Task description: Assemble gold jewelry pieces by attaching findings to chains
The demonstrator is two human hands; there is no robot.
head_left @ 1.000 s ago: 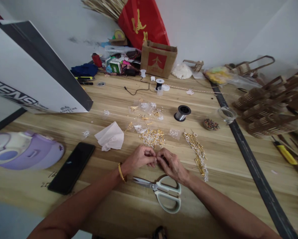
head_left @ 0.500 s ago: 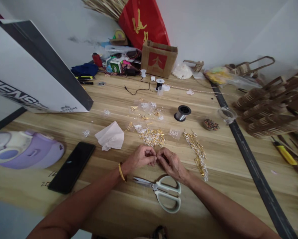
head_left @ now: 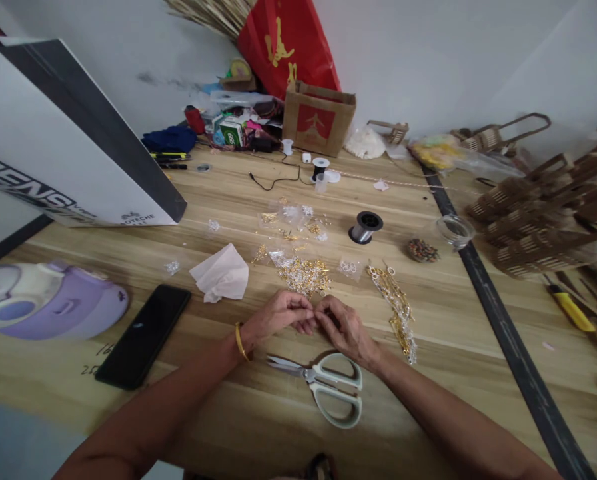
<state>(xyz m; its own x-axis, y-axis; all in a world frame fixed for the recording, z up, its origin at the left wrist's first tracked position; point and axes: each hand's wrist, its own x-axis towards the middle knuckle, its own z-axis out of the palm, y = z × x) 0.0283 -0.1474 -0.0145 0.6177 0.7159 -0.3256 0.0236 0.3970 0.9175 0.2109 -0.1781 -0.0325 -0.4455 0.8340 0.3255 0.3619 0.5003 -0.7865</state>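
My left hand (head_left: 284, 312), with a gold bangle (head_left: 241, 341) on its wrist, is closed in a pinch. Fingertip to fingertip with it, my right hand (head_left: 343, 325) pinches too. Whatever lies between the fingers is too small to make out. Just beyond them is a pile of gold and silver beads (head_left: 306, 275). Scissors with pale handles (head_left: 318, 380) lie on the table below my hands, blades to the left. Right of my right hand rest several gold and silver beaded strands (head_left: 396, 310). A small bag of white rings (head_left: 349, 268) lies near the pile.
A spool of wire (head_left: 366, 228) stands behind the beads. To the left are a pink cloth (head_left: 221, 275), a black phone (head_left: 143, 337), a purple bottle (head_left: 73, 300) and a large white box (head_left: 68, 147). Woven baskets (head_left: 523, 220) crowd the right side.
My left hand's fingers have shifted slightly and straightened a little, with its wrist a touch further left. My right hand stays nearly still.
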